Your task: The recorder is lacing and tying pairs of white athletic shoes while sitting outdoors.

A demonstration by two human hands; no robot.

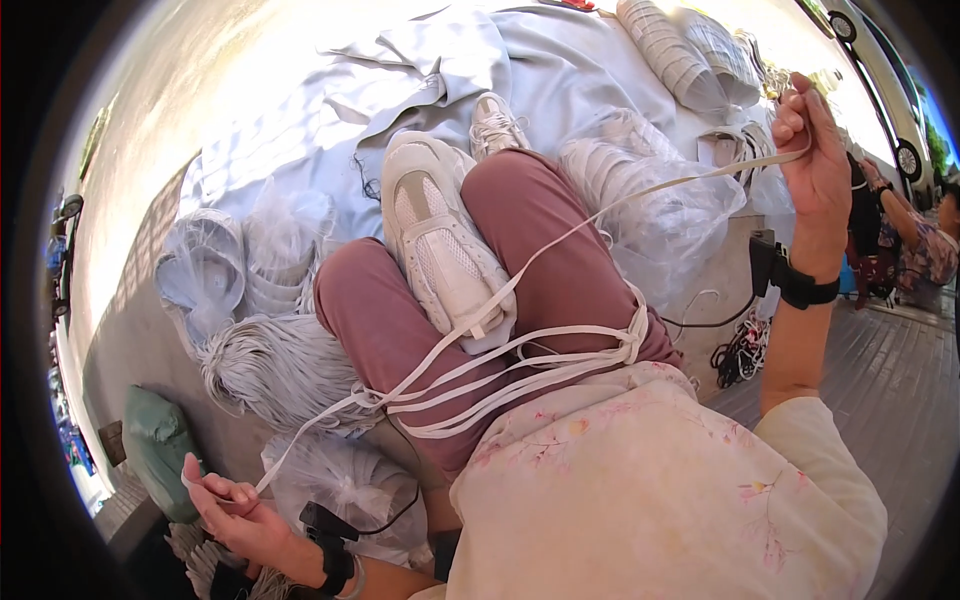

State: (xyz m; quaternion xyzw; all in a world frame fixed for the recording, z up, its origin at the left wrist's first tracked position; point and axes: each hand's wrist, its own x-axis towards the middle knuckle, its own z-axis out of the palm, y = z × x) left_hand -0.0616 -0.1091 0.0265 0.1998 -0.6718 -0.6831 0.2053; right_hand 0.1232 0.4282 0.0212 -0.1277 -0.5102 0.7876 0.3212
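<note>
A long off-white flat shoelace [570,232] runs taut across my lap from one hand to the other. At the lower left, my left hand [248,528] grips one end of it, fingers curled. Raised at the upper right, my right hand [815,170] pinches the other end between thumb and fingers. More off-white lace [490,405] lies in loops over my thighs, gathered at a knot-like bunch [630,343] on the right. A beige mesh sneaker [435,215] rests between my knees, its heel toward me. The lace passes over its heel end.
A second sneaker [497,125] sits beyond my knee on a pale grey cloth [440,55]. Plastic bags of coiled laces [640,165] flank my legs. At left lie a loose grey lace bundle [280,365] and a green bag [160,445]. Another person [925,235] sits at far right.
</note>
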